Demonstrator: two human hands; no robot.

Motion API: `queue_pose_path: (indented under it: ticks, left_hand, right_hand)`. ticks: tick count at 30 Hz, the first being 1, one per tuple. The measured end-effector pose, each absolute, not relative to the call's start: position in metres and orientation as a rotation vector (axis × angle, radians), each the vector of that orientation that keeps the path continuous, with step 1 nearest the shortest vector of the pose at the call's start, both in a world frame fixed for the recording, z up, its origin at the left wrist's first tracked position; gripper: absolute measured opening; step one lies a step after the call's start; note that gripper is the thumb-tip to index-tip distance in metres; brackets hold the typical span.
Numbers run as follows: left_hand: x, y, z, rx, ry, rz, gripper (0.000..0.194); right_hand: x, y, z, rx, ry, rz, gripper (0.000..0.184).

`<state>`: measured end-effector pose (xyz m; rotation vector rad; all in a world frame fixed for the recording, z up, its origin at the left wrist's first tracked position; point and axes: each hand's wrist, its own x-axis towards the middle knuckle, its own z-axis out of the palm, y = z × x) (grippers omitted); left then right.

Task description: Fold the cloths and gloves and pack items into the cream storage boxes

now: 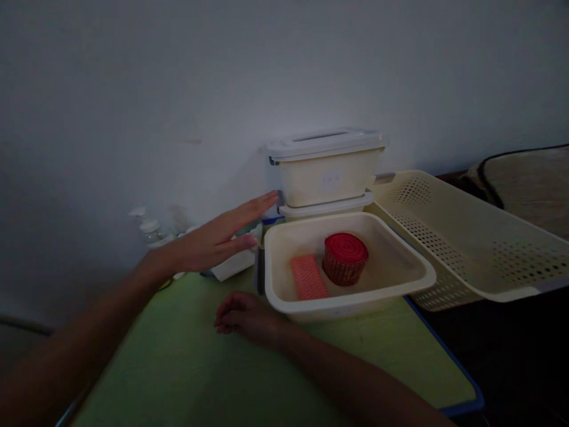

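My left hand (226, 234) is raised at the left of a cream plastic basin (347, 302). Its fingers are stretched out towards the boxes behind, and it holds nothing. Low over the table, at the basin's front left corner, my right hand (246, 320) has its fingers curled in, with nothing visible in them. Inside the basin lies a pink textured pad or folded cloth (309, 277). Beside it stands a thick roll of red material (345, 259) with a patterned side.
Against the wall, a lidded cream box (329, 181) sits on another lidded container (329, 207). To the right, a large perforated basket (462, 231) reaches past the green table (178, 367). A pump bottle (149, 225) and white items are behind my left hand. A cushion (528, 184) is far right.
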<state>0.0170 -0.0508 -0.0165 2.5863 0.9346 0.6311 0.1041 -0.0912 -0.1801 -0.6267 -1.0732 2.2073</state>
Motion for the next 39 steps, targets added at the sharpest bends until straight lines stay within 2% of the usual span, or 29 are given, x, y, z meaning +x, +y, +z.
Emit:
queue_pose_path:
  ticks: [3, 5, 10, 25, 32, 39]
  left_hand:
    - [-0.006, -0.055, -0.071, 1.987, 1.149, 1.187, 0.057]
    - [-0.013, -0.056, -0.109, 1.708, 1.459, 1.381, 0.045]
    - [-0.01, -0.06, -0.167, 1.631, 1.64, 1.329, 0.036]
    - [-0.009, -0.058, -0.178, 1.673, 1.567, 1.176, 0.035]
    - [-0.01, -0.055, -0.181, 1.676, 1.483, 1.215, 0.035]
    - [-0.008, -0.051, -0.184, 1.639, 1.435, 1.283, 0.036]
  right_hand:
    - [0.102, -0.092, -0.182, -0.615, -1.179, 2.148, 0.018]
    - [0.102, -0.092, -0.183, -0.607, -1.296, 2.103, 0.02]
    - [0.104, -0.094, -0.183, -0.59, -1.533, 2.017, 0.039]
    - [0.106, -0.102, -0.178, -0.606, -1.859, 1.755, 0.054]
    - [0.107, -0.11, -0.171, -0.617, -2.185, 1.524, 0.037]
    - [0.102, -0.116, -0.163, -0.538, -2.659, 1.01, 0.029]
